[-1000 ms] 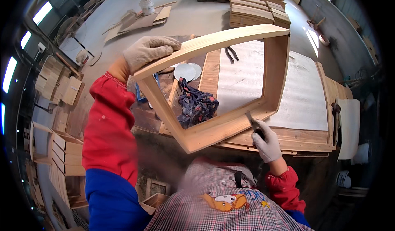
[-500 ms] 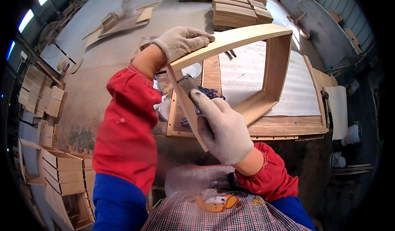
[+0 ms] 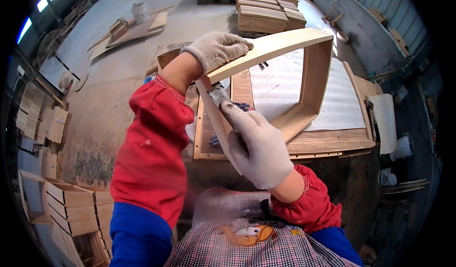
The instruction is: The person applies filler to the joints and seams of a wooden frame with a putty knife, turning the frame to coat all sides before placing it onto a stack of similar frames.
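While wearing a checked apron (image 3: 223,248), grasping a smeared scraper (image 3: 219,96) in the gloved right hand (image 3: 259,148), with the forefinger stretched along it. Holding its blade at the inside of the upper left corner of the wooden frame (image 3: 280,43); cannot tell whether touching. Clasping that same corner in the gloved left hand (image 3: 217,50), with fingers over the top board and thumb out of sight. Holding the frame tilted above the bench (image 3: 327,142). Looking farther off, to a pale bucket (image 3: 139,12) near loose boards (image 3: 158,21) on the floor at left, and to stacked boards (image 3: 261,19) ahead.
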The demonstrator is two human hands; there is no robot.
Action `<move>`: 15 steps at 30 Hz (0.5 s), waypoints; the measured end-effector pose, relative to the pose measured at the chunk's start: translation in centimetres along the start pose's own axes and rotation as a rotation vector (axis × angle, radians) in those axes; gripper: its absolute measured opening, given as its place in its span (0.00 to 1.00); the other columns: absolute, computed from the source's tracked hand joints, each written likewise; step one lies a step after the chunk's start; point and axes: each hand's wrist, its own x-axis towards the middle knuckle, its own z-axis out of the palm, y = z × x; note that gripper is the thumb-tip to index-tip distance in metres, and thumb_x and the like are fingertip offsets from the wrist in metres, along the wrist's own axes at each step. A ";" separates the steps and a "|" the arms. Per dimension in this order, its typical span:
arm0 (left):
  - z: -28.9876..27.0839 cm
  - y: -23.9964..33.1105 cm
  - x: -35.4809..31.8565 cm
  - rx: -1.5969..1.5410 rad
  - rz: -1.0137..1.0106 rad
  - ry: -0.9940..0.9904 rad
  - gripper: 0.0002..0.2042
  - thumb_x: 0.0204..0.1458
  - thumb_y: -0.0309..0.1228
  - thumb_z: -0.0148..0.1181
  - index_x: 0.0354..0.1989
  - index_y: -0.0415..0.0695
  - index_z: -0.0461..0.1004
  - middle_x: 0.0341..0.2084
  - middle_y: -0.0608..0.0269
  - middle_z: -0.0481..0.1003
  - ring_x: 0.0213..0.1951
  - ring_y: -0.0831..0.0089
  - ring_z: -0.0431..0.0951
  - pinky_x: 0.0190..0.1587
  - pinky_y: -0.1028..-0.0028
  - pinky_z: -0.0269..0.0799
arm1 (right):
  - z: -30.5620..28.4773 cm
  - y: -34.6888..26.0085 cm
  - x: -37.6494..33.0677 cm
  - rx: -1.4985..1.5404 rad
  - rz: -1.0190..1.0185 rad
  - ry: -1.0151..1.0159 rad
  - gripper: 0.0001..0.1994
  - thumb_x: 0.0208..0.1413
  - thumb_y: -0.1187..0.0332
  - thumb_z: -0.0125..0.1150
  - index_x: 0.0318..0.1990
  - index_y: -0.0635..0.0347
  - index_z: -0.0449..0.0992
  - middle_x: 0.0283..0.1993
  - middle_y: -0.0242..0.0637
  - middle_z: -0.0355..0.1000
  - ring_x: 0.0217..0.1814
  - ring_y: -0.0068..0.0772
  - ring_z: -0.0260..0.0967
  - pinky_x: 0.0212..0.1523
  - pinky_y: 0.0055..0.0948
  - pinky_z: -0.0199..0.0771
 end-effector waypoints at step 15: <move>-0.2 0.2 -0.3 -0.002 -0.022 -0.018 0.17 0.59 0.38 0.57 0.51 0.40 0.76 0.39 0.66 0.78 0.37 0.80 0.73 0.41 0.79 0.71 | -1.3 -1.1 0.3 -0.077 0.034 -0.059 0.23 0.48 0.80 0.53 0.55 0.62 0.69 0.39 0.51 0.71 0.37 0.52 0.72 0.38 0.38 0.74</move>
